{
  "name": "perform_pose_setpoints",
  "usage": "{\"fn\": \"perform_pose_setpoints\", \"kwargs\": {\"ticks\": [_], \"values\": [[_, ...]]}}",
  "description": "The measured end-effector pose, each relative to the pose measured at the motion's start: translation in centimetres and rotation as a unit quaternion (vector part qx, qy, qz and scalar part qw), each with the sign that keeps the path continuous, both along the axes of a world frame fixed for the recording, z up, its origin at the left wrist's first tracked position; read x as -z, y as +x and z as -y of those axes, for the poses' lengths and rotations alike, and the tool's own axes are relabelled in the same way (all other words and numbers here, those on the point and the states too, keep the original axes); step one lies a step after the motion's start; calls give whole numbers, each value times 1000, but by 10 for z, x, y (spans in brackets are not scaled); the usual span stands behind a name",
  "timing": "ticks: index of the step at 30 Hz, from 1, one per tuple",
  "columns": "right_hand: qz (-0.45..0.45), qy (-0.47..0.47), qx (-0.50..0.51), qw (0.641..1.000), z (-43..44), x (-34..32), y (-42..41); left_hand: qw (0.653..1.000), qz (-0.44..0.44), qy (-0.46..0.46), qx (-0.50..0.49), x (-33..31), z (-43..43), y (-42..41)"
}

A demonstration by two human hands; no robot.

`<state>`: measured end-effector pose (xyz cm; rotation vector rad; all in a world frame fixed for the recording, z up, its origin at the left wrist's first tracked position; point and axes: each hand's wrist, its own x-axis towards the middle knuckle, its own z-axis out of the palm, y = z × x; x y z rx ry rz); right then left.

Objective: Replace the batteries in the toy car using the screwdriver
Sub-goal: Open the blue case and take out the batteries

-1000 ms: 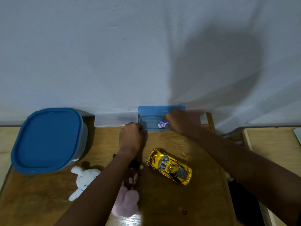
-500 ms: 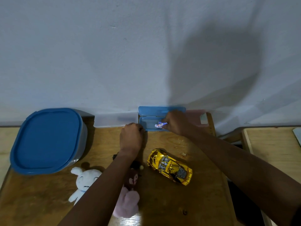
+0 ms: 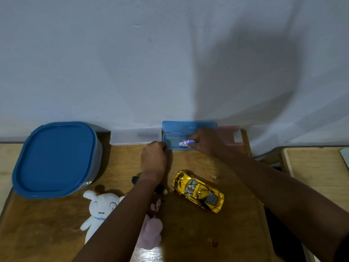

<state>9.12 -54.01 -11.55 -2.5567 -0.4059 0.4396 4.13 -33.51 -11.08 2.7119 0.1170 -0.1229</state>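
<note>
A shiny gold toy car point(image 3: 198, 191) stands on its wheels on the wooden table, right of my left forearm. Against the wall sits a small blue box point(image 3: 173, 141) with its lid point(image 3: 181, 126) up. My right hand point(image 3: 205, 141) reaches into the box, its fingers closed on a blue-and-white battery pack point(image 3: 186, 142). My left hand point(image 3: 154, 158) is curled at the box's front left corner and touches it. A dark handle end point(image 3: 135, 179) sticks out from under my left wrist; I cannot tell whether it is the screwdriver.
A large container with a blue lid point(image 3: 54, 159) fills the left of the table. A frosted clear box point(image 3: 135, 136) and a pink box point(image 3: 229, 135) flank the blue one. A white plush rabbit point(image 3: 99, 210) and a pink plush point(image 3: 151, 229) lie under my left arm. Another wooden surface point(image 3: 317, 167) is at right.
My right hand has shifted slightly left and deeper into the blue box with the battery pack. My left hand stays at the box's corner.
</note>
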Motion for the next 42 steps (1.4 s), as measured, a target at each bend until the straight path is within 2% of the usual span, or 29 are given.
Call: {"fn": "perform_pose_setpoints", "kwargs": {"ticks": [4, 7, 8, 12, 18, 29, 34, 38, 39, 42], "values": [[-11, 8, 15, 1000, 0, -3, -1, 1000, -3, 0, -3, -1, -1, 1], [-69, 119, 88, 987, 1, -13, -8, 1000, -3, -1, 1, -2, -2, 1], [-103, 130, 92, 982, 2, -16, -13, 1000, -3, -4, 1, -1, -3, 0], [-199, 103, 70, 972, 5, -7, -41, 1000, -1, -4, 1, -1, -4, 0], [-192, 81, 96, 973, 11, 10, -54, 1000, 6, -2, 3, 0, -4, -2], [-53, -42, 20, 998, 7, 3, -59, 1000, 10, -5, 20, 0, -5, -2], [-22, -82, 27, 996, 11, 4, -66, 1000, 11, 8, 19, -2, -3, -2], [-30, -87, 19, 996, 17, -3, -66, 1000, 0, 6, 16, -2, -4, -1], [-10, -85, 31, 996, 17, -9, -66, 1000, -3, 8, 17, -2, -4, -2], [150, -48, 142, 977, 24, -23, -58, 1000, -5, 11, 21, -1, -4, -2]]}}
